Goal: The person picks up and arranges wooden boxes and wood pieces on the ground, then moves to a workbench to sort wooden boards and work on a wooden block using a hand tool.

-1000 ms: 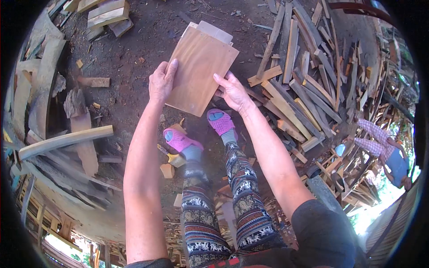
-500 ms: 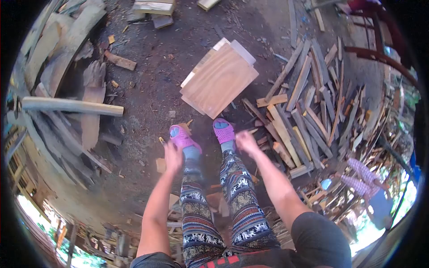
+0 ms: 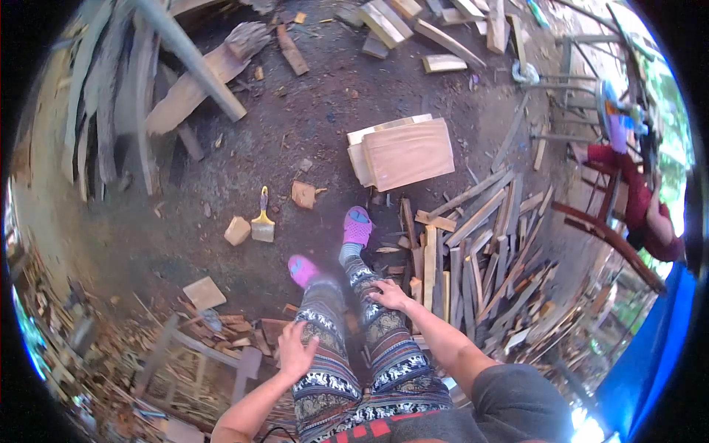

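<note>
My left hand (image 3: 298,351) is open beside my left thigh, fingers spread and holding nothing. My right hand (image 3: 389,294) rests near my right knee over the patterned trousers (image 3: 380,317), its fingers loosely apart with nothing in them. On the dirt ahead of my feet lies a paintbrush (image 3: 263,221) with a yellow and grey handle. Two small wood blocks lie near it, one block (image 3: 237,231) at its left and another block (image 3: 303,194) at its upper right. Farther forward sits a stack of flat wooden boards (image 3: 410,155).
Wood strips (image 3: 473,251) are heaped at the right. Long weathered planks (image 3: 111,96) lean at the upper left. Thick offcuts (image 3: 385,23) lie at the top. A person in red (image 3: 639,192) sits at the far right by a blue tarp (image 3: 646,332). Scraps cover the lower left.
My view has turned and my feet have shifted, so the board stack appears farther right. Both hands have drawn back from near my feet to my legs. The paintbrush now shows fully on the ground.
</note>
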`<state>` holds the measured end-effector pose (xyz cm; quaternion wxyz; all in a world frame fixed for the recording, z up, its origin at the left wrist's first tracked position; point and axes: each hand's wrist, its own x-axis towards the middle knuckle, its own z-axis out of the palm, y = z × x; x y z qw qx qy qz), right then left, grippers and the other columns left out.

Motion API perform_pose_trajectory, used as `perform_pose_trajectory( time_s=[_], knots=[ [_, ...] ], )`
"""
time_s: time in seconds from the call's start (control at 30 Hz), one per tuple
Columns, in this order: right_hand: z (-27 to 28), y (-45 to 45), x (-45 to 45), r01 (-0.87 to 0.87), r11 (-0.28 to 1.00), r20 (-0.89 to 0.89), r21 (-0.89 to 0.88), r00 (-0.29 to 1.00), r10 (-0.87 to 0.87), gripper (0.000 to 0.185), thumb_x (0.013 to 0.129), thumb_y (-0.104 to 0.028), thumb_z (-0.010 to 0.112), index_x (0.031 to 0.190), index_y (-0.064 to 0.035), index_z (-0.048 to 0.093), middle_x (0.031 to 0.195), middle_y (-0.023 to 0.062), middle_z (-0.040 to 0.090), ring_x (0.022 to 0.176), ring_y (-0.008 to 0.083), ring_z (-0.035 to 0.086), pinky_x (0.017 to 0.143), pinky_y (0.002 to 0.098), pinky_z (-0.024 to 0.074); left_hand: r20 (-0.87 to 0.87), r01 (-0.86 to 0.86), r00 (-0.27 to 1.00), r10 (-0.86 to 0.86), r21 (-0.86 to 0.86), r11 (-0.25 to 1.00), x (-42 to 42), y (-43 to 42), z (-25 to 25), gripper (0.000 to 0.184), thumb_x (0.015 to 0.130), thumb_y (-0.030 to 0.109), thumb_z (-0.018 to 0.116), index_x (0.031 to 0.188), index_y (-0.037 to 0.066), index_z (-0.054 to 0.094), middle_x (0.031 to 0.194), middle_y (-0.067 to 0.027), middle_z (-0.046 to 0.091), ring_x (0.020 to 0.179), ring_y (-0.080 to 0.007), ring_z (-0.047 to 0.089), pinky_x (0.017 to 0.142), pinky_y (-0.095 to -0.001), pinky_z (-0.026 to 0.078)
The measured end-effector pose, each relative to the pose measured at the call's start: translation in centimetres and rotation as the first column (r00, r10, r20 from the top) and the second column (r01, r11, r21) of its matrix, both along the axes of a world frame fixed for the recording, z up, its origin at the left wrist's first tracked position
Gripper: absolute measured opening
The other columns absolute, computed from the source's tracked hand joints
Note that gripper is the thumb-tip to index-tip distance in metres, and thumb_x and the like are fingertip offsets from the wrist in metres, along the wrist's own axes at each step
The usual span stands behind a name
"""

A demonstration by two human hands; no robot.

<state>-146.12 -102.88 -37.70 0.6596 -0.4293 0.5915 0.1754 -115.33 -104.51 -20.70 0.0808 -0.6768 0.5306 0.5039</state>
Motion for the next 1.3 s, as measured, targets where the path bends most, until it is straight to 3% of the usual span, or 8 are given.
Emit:
perform_pose_trajectory(
  time_s=[0.07,0.33,0.53,0.67,0.8,0.83,0.97,1.3],
  knots=[
    [0.7,-0.3,0.0,-0.015,0.999,0.013,0.046,1.0,0.015,0.062,0.084,-0.047,0.055,0.135,-0.0159,0.042,0.136,0.0242,0.036,0.128,0.0403,0.033,0.107,0.0438,0.0284,0.074,0.166,0.983,-0.166,0.002,0.986,0.0,2.7,0.7,0.048,0.078,0.033,0.065,0.117,0.006,0.055,0.124,-0.0213,0.044,0.113,-0.0393,0.044,0.096,-0.0452,0.035],
    [0.8,3.0,3.2,-0.032,0.976,-0.169,0.214,0.983,0.07,0.09,0.082,-0.054,0.055,0.147,-0.0107,0.009,0.142,0.0258,0.032,0.131,0.0385,0.032,0.108,0.0391,0.0267,0.049,-0.157,0.987,0.155,0.047,0.987,3.1,15.5,-4.5,0.035,0.077,0.033,0.064,0.103,0.01,0.061,0.113,-0.0128,0.051,0.107,-0.035,0.048,0.087,-0.0469,0.043],
    [0.4,5.2,4.5,-0.085,0.986,-0.196,0.146,0.974,0.113,0.094,0.081,-0.055,0.055,0.147,-0.0083,0.008,0.142,0.0241,0.033,0.132,0.0356,0.032,0.108,0.0374,0.0269,0.046,-0.251,0.967,0.25,0.006,0.968,4.9,20.4,-3.8,0.034,0.077,0.033,0.064,0.104,0.012,0.061,0.111,-0.0114,0.052,0.103,-0.0333,0.051,0.086,-0.047,0.044],
    [-0.9,6.7,4.9,-0.114,0.984,-0.057,0.139,0.991,0.123,0.082,0.081,-0.055,0.056,0.14,-0.0028,0.032,0.14,0.0229,0.037,0.127,0.0351,0.039,0.107,0.0361,0.0278,0.061,-0.256,0.966,0.253,0.046,0.966,4.7,23.3,-3.6,0.036,0.078,0.034,0.06,0.108,0.013,0.06,0.112,-0.0121,0.051,0.106,-0.0336,0.05,0.089,-0.048,0.042],
    [2.9,9.0,7.7,-0.187,0.925,-0.127,0.331,0.962,0.24,0.074,0.083,-0.055,0.053,0.126,0.0054,0.048,0.13,0.0225,0.048,0.117,0.0347,0.049,0.085,0.0463,0.049,0.085,-0.266,0.962,0.261,0.062,0.962,3.4,25.4,-2.6,0.031,0.079,0.031,0.062,0.103,0.012,0.061,0.107,-0.0143,0.052,0.102,-0.0344,0.052,0.088,-0.0451,0.043],
    [3.3,10.7,8.1,-0.162,0.936,-0.16,0.313,0.962,0.22,0.07,0.087,-0.058,0.044,0.114,0.0048,0.058,0.123,0.0214,0.055,0.115,0.0319,0.051,0.098,0.0379,0.0375,0.094,-0.253,0.965,0.246,0.06,0.966,3.0,26.2,-2.8,0.031,0.079,0.031,0.062,0.104,0.013,0.06,0.107,-0.0132,0.051,0.103,-0.0333,0.051,0.087,-0.0461,0.043],
    [1.4,16.5,7.5,-0.577,0.816,-0.086,0.046,0.811,0.578,0.057,0.087,-0.05,0.044,0.095,0.0022,0.066,0.1,0.0252,0.062,0.1,0.0399,0.058,0.089,0.0433,0.0444,0.083,-0.275,0.96,0.266,0.137,0.952,2.1,27.5,-2.5,0.037,0.078,0.032,0.06,0.109,0.012,0.059,0.113,-0.0134,0.049,0.108,-0.034,0.048,0.09,-0.0488,0.04],
    [5.5,17.2,3.0,-0.185,0.958,-0.141,-0.221,0.978,0.157,0.032,0.08,-0.032,0.054,0.09,-0.0051,0.068,0.092,0.0177,0.066,0.091,0.0346,0.061,0.082,0.041,0.0476,0.112,-0.179,0.978,0.175,0.019,0.984,-1.5,31.3,-2.8,0.037,0.078,0.032,0.061,0.109,0.012,0.058,0.107,-0.0153,0.05,0.101,-0.0366,0.051,0.085,-0.0496,0.043]
  ],
)
